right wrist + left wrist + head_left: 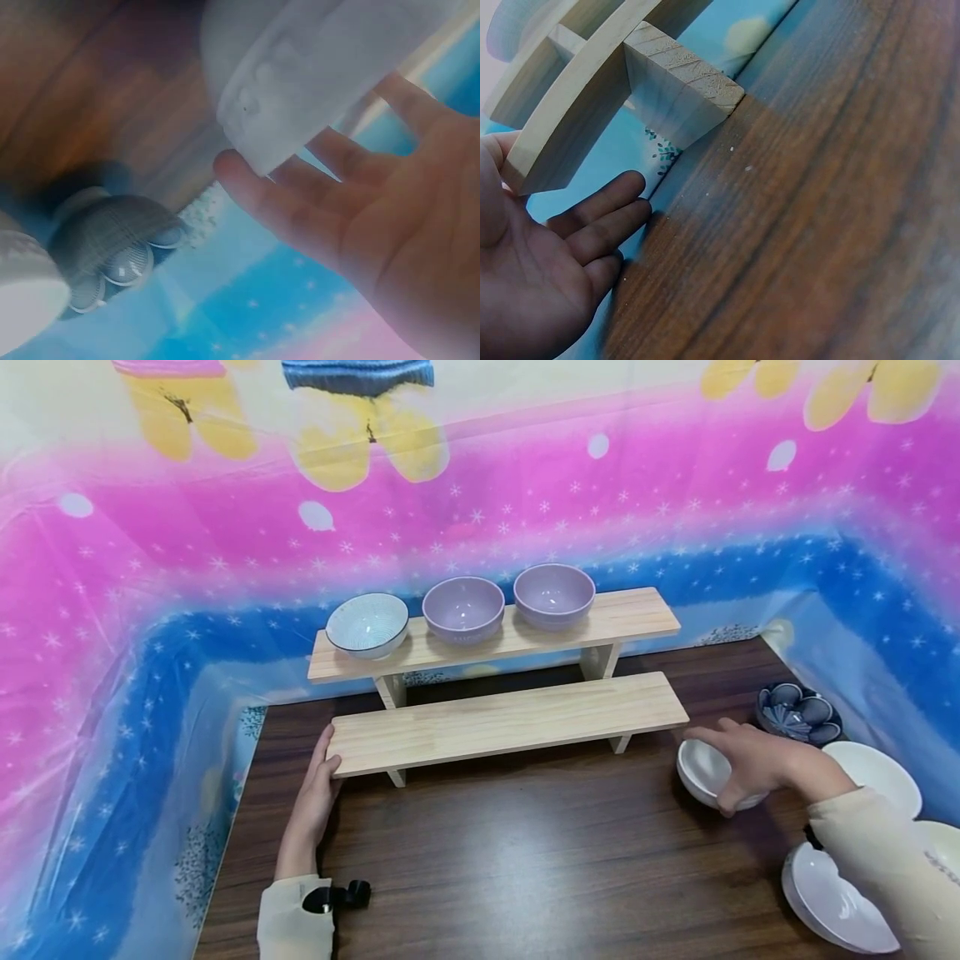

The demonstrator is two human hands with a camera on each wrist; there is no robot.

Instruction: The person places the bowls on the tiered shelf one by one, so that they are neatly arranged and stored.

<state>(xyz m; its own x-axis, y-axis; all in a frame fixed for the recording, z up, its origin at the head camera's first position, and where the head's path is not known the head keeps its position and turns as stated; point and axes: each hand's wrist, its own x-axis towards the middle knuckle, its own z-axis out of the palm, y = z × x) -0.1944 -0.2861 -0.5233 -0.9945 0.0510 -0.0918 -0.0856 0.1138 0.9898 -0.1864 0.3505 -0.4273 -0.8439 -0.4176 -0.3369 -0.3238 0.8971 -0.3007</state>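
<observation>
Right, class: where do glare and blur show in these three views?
Head: pale glare on the dark tabletop; left wrist: crisp end grain on the wooden stand, tabletop soft toward lower right; right wrist: hazy, the held white bowl blurred.

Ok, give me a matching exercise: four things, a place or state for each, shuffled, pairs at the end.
1. left hand
2. right hand
3. dark-rimmed pale blue bowl
4. dark petal-patterned bowl

A. gripping a white bowl
B. on the upper shelf
C. touching the lower shelf's left end
D. by the tabletop's right edge

Pairs: 1-C, 2-A, 3-B, 4-D
</observation>
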